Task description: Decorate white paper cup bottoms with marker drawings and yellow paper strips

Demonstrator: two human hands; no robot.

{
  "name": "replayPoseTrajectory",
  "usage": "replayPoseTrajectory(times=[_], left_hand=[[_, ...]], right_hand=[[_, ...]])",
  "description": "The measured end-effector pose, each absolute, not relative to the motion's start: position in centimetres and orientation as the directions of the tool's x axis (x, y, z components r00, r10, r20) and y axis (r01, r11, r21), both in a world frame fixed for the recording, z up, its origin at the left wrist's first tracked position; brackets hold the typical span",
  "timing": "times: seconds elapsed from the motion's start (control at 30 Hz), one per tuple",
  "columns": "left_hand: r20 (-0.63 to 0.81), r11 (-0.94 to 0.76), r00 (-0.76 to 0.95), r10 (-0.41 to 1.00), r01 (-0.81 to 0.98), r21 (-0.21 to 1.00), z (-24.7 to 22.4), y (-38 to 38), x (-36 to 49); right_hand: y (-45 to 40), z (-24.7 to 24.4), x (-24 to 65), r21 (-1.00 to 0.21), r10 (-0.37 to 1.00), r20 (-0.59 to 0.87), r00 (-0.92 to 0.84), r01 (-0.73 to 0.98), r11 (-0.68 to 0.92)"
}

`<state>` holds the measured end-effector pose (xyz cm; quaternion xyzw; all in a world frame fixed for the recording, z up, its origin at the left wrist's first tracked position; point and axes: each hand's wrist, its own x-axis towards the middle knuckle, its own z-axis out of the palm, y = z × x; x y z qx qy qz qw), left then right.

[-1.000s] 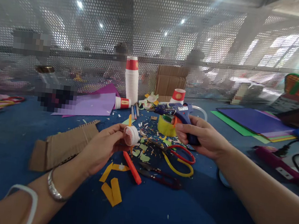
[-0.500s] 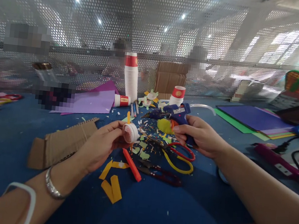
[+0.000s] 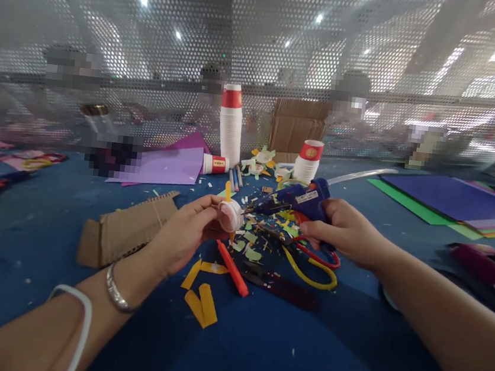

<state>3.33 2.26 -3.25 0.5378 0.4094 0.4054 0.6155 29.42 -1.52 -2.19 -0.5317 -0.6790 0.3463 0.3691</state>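
Note:
My left hand (image 3: pixel 191 230) pinches a small white paper cup piece (image 3: pixel 230 216), round and shallow, with orange paper strips (image 3: pixel 228 191) sticking out above and below it. My right hand (image 3: pixel 343 232) grips the handle of a blue hot glue gun (image 3: pixel 304 199). Its nozzle points left and sits right at the edge of the cup piece; whether they touch I cannot tell. Below my hands lie a red marker-like stick (image 3: pixel 232 269), scissors (image 3: pixel 310 264) with red and yellow handles, and dark thread snips (image 3: pixel 281 286). Folded orange paper strips (image 3: pixel 201 305) rest nearby.
Green and orange paper scraps (image 3: pixel 252 253) litter the blue table. Behind stand a tall paper cup stack (image 3: pixel 230 130) and a shorter cup stack (image 3: pixel 308 161). Corrugated cardboard (image 3: pixel 136 223) and purple paper (image 3: pixel 164 167) lie left; coloured sheets (image 3: pixel 442 199) and a magenta power strip (image 3: pixel 484 266) are right.
The glue gun's nozzle has come down and closer to the cup piece, ending at its edge. The whole view has shifted, so things on the table appear farther right.

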Motion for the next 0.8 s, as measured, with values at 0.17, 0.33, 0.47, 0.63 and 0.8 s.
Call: replayPoseTrajectory(times=[0.17,0.33,0.47,0.63,0.8], left_hand=[[-0.056,0.074,0.337,0.94,-0.042,0.996,-3.4,2.2,3.3],[-0.046,0.066,0.345,0.938,-0.045,0.997,-3.4,2.1,3.3],[-0.033,0.055,0.354,0.935,-0.051,0.997,-3.5,2.1,3.3],[-0.033,0.052,0.36,0.932,-0.042,0.998,-3.5,2.0,3.3],[-0.024,0.041,0.365,0.931,-0.038,0.998,-3.5,2.1,3.3]], right_hand=[[-1.6,-2.0,29.3,-0.816,0.962,0.203,-0.18,0.513,0.268],[-1.5,-2.3,29.5,-0.763,0.955,0.221,-0.2,0.574,0.297],[-1.4,-2.6,29.5,-0.703,0.943,0.252,-0.219,0.628,0.334],[-1.3,-2.9,29.7,-0.659,0.948,0.245,-0.203,0.682,0.317],[-1.1,-3.4,30.0,-0.619,0.949,0.248,-0.196,0.722,0.311]])
